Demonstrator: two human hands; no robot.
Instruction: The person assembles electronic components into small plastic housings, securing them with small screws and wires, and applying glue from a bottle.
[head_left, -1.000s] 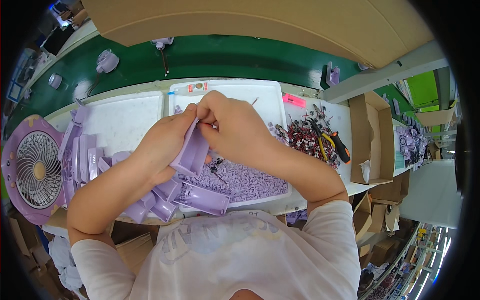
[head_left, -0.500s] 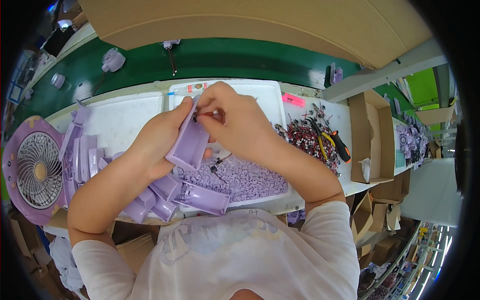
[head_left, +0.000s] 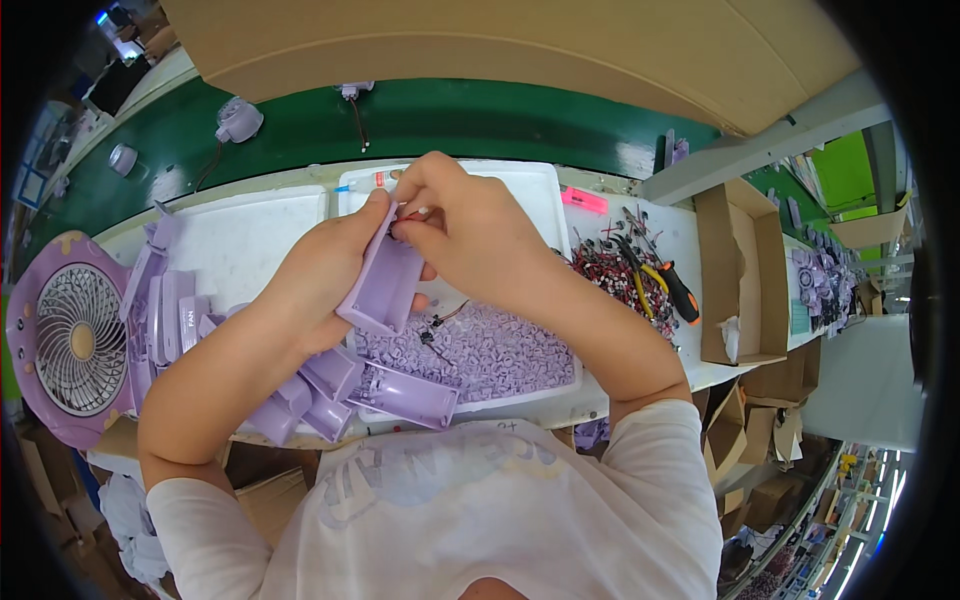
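My left hand [head_left: 322,268] is wrapped round an open lilac plastic housing [head_left: 384,290], holding it tilted above the tray. At the housing's upper end, my right hand [head_left: 475,222] pinches a small part with a red wire [head_left: 424,214]; the fingers hide most of it. Below the hands, a white tray holds a heap of small lilac plastic pieces [head_left: 510,350]. A dark part with wires [head_left: 432,340] lies on that heap. More lilac housings [head_left: 408,394] are piled beside my left forearm.
A lilac fan [head_left: 80,340] stands at the far left. To the right lie a pile of wired red and black parts [head_left: 612,280], pliers [head_left: 642,270], a screwdriver [head_left: 682,292] and an open cardboard box [head_left: 745,280]. Behind runs a green conveyor belt [head_left: 450,115] carrying lilac parts.
Lilac parts on the green belt have shifted slightly to the right. The housing has tipped and moved a little to the right in my left hand; my right fingers stay at its upper end.
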